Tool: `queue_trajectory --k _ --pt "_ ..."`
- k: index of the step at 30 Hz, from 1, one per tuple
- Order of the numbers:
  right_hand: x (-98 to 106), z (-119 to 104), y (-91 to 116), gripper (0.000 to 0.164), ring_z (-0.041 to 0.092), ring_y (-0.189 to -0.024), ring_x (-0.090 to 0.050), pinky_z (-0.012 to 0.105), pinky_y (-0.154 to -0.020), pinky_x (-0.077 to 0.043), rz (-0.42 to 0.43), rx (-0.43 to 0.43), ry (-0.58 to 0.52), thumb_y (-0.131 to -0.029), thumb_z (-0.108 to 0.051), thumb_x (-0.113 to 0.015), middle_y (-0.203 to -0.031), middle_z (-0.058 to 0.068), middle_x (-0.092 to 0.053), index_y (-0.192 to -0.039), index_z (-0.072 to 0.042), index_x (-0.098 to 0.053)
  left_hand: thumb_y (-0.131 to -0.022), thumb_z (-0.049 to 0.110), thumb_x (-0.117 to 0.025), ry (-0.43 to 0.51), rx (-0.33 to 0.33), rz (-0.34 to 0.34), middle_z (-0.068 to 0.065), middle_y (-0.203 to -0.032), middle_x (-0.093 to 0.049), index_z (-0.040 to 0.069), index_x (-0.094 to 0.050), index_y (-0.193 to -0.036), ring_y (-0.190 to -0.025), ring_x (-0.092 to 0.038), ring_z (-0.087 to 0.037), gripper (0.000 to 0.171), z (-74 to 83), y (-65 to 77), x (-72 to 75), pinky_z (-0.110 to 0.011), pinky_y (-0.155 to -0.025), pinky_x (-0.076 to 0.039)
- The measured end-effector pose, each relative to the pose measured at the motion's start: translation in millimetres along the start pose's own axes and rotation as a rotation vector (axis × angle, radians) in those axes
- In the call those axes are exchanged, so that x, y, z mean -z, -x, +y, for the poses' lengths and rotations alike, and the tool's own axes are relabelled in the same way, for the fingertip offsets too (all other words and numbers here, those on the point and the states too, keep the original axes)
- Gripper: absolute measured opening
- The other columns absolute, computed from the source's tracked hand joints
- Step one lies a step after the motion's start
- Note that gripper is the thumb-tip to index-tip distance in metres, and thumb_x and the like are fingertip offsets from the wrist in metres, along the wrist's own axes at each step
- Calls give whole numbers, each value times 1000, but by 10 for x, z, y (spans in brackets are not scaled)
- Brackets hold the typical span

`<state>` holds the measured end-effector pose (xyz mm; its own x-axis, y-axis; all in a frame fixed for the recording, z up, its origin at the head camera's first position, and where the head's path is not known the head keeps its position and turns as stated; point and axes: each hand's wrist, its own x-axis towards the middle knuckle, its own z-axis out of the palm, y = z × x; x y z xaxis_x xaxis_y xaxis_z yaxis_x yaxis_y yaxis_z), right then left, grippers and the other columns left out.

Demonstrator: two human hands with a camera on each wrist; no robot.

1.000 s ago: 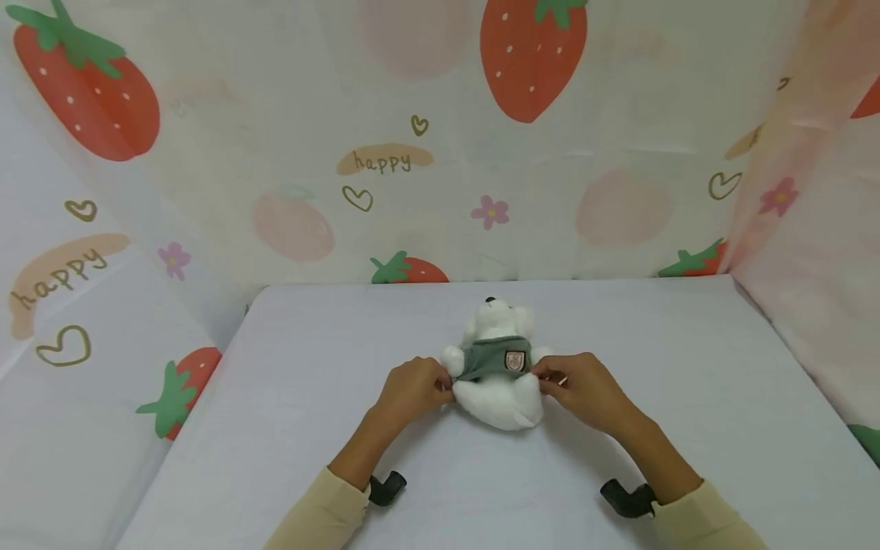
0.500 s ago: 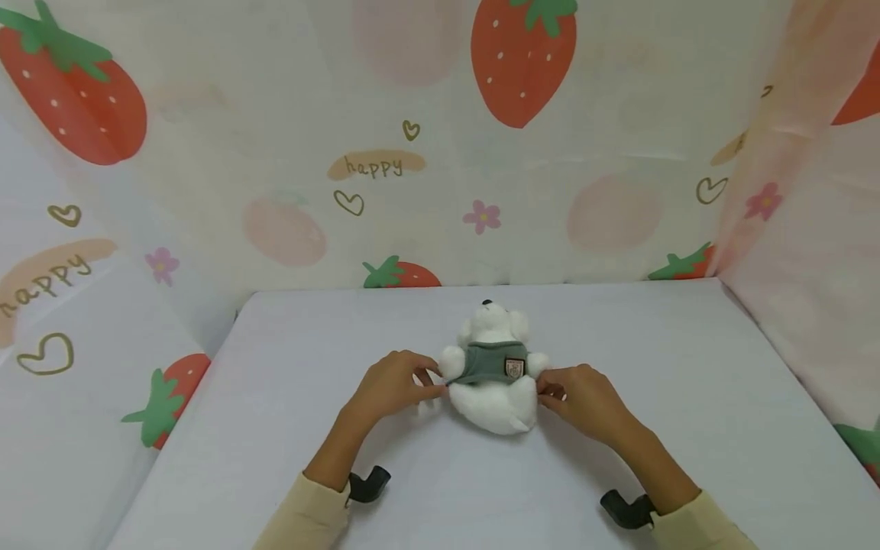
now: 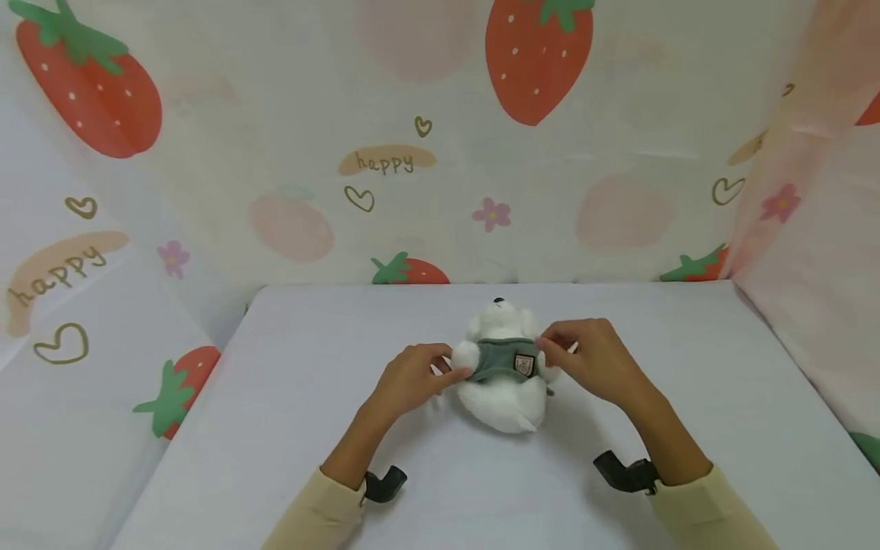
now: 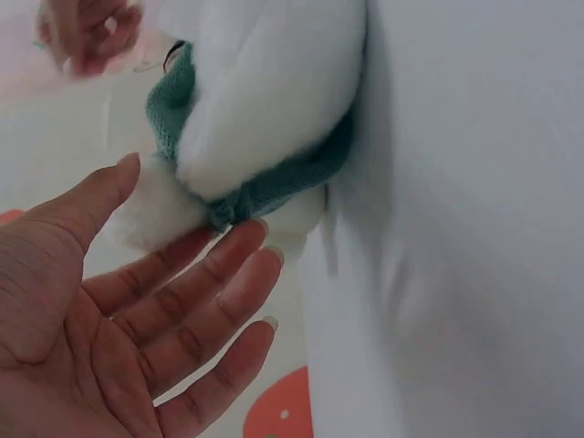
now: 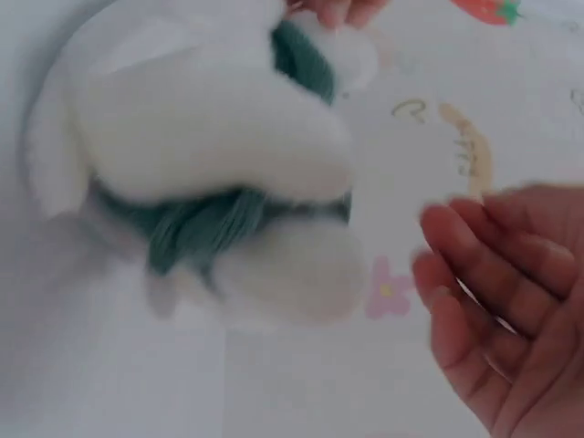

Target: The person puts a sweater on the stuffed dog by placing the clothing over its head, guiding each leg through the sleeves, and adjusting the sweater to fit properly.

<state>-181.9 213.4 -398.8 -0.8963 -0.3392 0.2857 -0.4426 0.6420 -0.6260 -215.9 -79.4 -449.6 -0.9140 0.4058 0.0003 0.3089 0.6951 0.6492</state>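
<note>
A white plush toy (image 3: 502, 405) with a dark nose lies on its back on the white table, head toward the far edge. It wears a green knitted sweater (image 3: 496, 357) with a small crest patch. My left hand (image 3: 410, 378) is at the toy's left-side paw; in the left wrist view its fingers (image 4: 196, 333) extend under the paw and sweater edge, thumb raised on the other side. My right hand (image 3: 594, 359) hovers by the toy's right shoulder, overlapping the sweater's edge. In the right wrist view its loosely bent fingers (image 5: 465, 246) hold nothing and stand apart from the toy.
The white cloth-covered table (image 3: 330, 328) meets a strawberry-printed backdrop (image 3: 302, 84) behind, with matching side panels left and right. A black curved device (image 3: 386, 484) sits on the left wrist, and another black device (image 3: 624, 472) on the right.
My right hand has risen from the sweater's lower side edge to beside the shoulder. My left hand has moved from the lower hem up to the paw. The toy stays in place.
</note>
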Motion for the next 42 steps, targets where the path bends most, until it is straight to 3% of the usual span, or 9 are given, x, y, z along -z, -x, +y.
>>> queue_trajectory --k 4,9,15,22,28,33,35,38,42 --pt "-103 -117 -186 12 21 -92 -67 40 -77 -56 73 19 16 -96 -16 -71 -100 2 -75 -103 -8 -78 -90 60 -68 -31 4 15 9 -79 -66 18 -68 -106 -62 -59 -7 44 53 -30 -61 -30 -57 -47" --pt "-327 -196 -396 30 32 -118 -61 52 -96 -50 -98 -33 167 -95 -20 -73 -120 11 -70 -121 -4 -72 -92 59 -66 -89 -28 42 6 -65 -57 17 -61 -93 -56 -51 -8 43 97 -76 -92 -27 -49 -39" --pt "-522 -231 -544 26 23 -96 -64 44 -85 -54 -177 -53 255 -93 -22 -75 -102 5 -70 -113 -5 -74 -97 52 -62 -117 -41 59 6 -63 -54 18 -57 -85 -56 -50 -9 37 133 -47 -75 -26 -48 -37" --pt "-639 -231 -629 5 17 -80 -56 36 -71 -49 -130 -88 253 -90 -16 -77 -81 -2 -65 -90 -11 -76 -97 54 -61 -147 -34 66 6 -61 -52 19 -57 -86 -55 -48 -9 37 129 -27 -77 -26 -48 -36" --pt "-632 -211 -661 4 21 -84 -60 40 -73 -52 -50 -114 256 -89 -6 -76 -84 2 -69 -86 -9 -76 -97 52 -62 -168 -53 75 8 -60 -48 21 -56 -83 -53 -45 -9 35 101 2 -40 -26 -48 -32" --pt "-599 -48 -644 4 18 -81 -63 39 -72 -53 -37 -145 150 -92 -11 -74 -86 0 -71 -88 -11 -76 -95 58 -61 -138 -37 55 8 -71 -58 22 -59 -85 -62 -54 -10 37 44 -3 -50 -30 -52 -41" --pt "-555 38 -624 5 17 -82 -65 39 -74 -54 -63 -140 65 -94 -15 -73 -89 0 -72 -93 -11 -76 -95 61 -59 -90 -37 46 7 -83 -67 23 -63 -93 -74 -63 -12 39 18 -12 -58 -33 -62 -50" --pt "-421 157 -584 13 20 -91 -67 43 -83 -54 -125 -131 -70 -97 -19 -70 -96 1 -74 -102 -9 -77 -100 61 -51 26 -72 24 3 -108 -72 22 -64 -110 -95 -69 -17 42 -40 -64 -61 -39 -79 -55" --pt "-234 306 -535 20 24 -107 -65 47 -95 -50 -221 -161 -237 -96 -19 -71 -108 4 -75 -113 -9 -76 -110 40 -42 242 -155 -31 -5 -126 -69 17 -55 -134 -103 -68 -24 36 -144 -207 -11 -41 -82 -56"
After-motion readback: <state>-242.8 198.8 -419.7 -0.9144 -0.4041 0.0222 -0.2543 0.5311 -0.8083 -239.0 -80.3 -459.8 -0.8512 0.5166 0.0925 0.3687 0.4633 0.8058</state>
